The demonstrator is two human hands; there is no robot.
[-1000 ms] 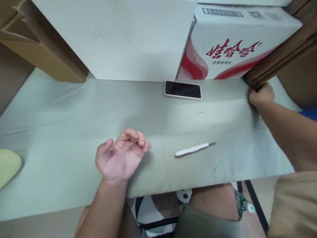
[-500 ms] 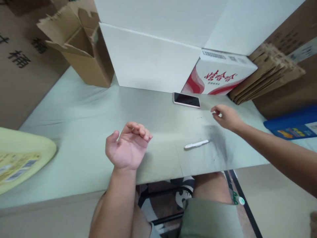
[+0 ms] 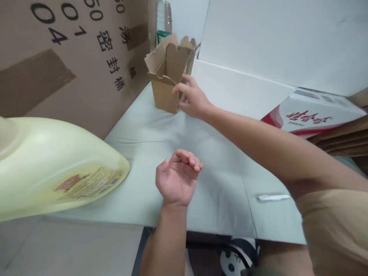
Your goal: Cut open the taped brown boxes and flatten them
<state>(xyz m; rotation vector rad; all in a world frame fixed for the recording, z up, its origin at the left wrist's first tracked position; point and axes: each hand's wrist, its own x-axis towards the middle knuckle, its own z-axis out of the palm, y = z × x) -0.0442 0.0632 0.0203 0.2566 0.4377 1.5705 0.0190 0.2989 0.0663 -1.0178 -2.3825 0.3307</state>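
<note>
My right hand (image 3: 192, 96) is stretched across to an open-topped brown cardboard box (image 3: 163, 94). Its fingers are apart at the box's near right corner; whether they touch the cardboard I cannot tell. My left hand (image 3: 178, 178) hovers above the light green tabletop (image 3: 221, 195), palm up, fingers loosely curled and thumb apart, with nothing in it. A white pen (image 3: 273, 197) lies on the cloth at the right, beside my right upper arm. The phone is out of sight now.
A large pale yellow bottle (image 3: 63, 165) fills the left side. Behind it stands a big printed carton (image 3: 86, 69). White boxes (image 3: 230, 82), a red-and-white carton (image 3: 310, 113) and folded cardboard (image 3: 345, 134) line the back and right. A clear bottle (image 3: 163, 19) stands behind the brown box.
My right hand has swung from the right side over to the brown box. The view has turned left, bringing more of the yellow bottle in. My left hand keeps its pose.
</note>
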